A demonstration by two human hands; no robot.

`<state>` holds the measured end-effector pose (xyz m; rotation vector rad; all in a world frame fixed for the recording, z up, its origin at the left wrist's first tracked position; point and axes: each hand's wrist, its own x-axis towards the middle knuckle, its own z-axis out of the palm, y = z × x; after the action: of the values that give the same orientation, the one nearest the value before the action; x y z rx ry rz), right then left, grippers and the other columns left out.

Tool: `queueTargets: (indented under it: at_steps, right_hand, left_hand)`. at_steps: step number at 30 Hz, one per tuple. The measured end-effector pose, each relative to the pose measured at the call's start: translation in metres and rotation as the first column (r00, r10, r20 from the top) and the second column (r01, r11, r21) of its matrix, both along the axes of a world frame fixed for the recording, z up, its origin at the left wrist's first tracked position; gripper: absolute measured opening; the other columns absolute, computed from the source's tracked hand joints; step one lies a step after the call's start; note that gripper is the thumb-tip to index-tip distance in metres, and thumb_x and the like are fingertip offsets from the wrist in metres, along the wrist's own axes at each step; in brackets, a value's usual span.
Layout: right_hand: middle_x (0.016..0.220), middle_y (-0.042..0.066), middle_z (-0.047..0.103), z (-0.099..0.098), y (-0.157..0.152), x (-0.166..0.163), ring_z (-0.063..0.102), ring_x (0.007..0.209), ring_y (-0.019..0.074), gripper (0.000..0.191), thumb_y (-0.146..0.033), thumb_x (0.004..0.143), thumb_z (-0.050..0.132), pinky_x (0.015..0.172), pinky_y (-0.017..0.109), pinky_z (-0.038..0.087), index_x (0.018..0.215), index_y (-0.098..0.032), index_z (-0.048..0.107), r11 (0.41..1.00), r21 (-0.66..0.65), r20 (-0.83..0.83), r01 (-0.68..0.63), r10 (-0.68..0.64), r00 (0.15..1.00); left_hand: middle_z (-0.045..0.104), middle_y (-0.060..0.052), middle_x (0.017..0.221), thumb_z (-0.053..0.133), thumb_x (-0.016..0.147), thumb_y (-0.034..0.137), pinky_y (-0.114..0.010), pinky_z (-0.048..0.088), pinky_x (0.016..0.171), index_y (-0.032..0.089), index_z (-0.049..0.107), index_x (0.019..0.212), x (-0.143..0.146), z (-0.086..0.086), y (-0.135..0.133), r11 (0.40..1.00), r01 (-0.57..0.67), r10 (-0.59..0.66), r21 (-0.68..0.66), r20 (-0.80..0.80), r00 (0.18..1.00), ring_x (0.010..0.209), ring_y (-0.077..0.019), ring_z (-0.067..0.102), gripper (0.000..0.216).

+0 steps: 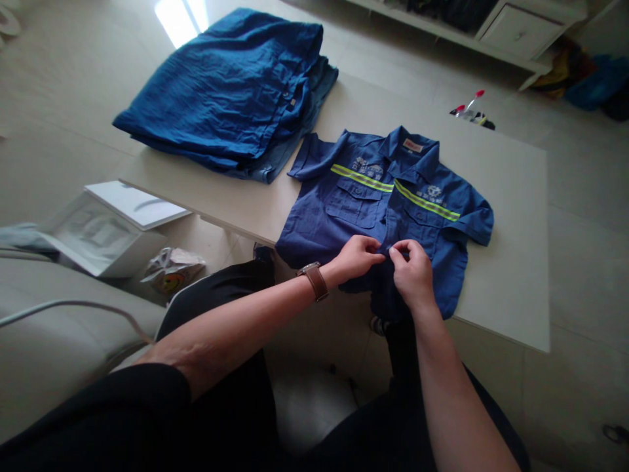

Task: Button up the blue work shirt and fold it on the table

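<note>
A left hand [361, 257] and a right hand [413, 272] pinch the lower front of one blue short-sleeved shirt [366, 219], fingertips close together. The shirt lies front up on one pale surface [511, 229], its hem over the near edge, showing two chest pockets [360, 200] and two yellow stripes [362, 177]. One watch [315, 280] circles the left wrist. One pile of blue cloth [221, 92], layers uncountable, sits at upper left.

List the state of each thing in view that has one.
Shirt, spread front-up, hem overhanging the table.
Blue garments, folded and stacked.
Left hand, fingertips pinching the shirt's front.
Right hand, pinching it too.
Watch, strapped on left wrist.
Drawer, closed.
</note>
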<state>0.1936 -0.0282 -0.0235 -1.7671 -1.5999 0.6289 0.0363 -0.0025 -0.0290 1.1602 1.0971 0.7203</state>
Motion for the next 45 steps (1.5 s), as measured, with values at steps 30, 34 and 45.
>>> queueTargets:
  at_steps: [30, 34, 45]
  right_hand:
    - [0.101, 0.005, 0.062, -0.005, -0.004, -0.004, 0.059, 0.071, 0.0197, 0.041, -0.024, 0.067, 0.060, 0.075, 0.037, 0.052, 0.108, -0.024, 0.059, 0.989, -0.125, 0.101, -0.081, 0.094, 0.990]
    - [0.103, 0.008, 0.063, -0.005, -0.006, -0.004, 0.062, 0.079, 0.0232, 0.040, -0.023, 0.066, 0.060, 0.080, 0.040, 0.054, 0.106, -0.023, 0.065, 0.986, -0.118, 0.115, -0.118, 0.132, 0.985]
    - [0.103, 0.008, 0.065, -0.004, -0.008, -0.006, 0.062, 0.076, 0.0221, 0.046, -0.025, 0.064, 0.060, 0.078, 0.040, 0.054, 0.110, -0.022, 0.065, 0.987, -0.121, 0.075, -0.106, 0.116, 0.990]
  left_hand:
    - [0.069, -0.010, 0.123, 0.052, 0.099, 0.022, -0.030, 0.054, 0.089, 0.021, 0.073, 0.127, -0.011, 0.000, 0.001, 0.842, 0.464, -0.148, 0.274, -0.710, 0.689, 0.102, -0.0219, 0.071, 0.035]
    - [0.067, -0.011, 0.116, 0.050, 0.102, 0.025, -0.030, 0.053, 0.085, 0.019, 0.076, 0.117, -0.009, -0.001, -0.001, 0.856, 0.458, -0.148, 0.239, -0.736, 0.660, 0.096, -0.0214, 0.071, 0.030]
    - [0.072, -0.007, 0.111, 0.060, 0.092, 0.015, -0.031, 0.052, 0.086, 0.022, 0.072, 0.106, -0.005, -0.013, -0.001, 0.916, 0.286, -0.054, 0.280, -0.622, 0.781, 0.099, -0.0217, 0.068, 0.020]
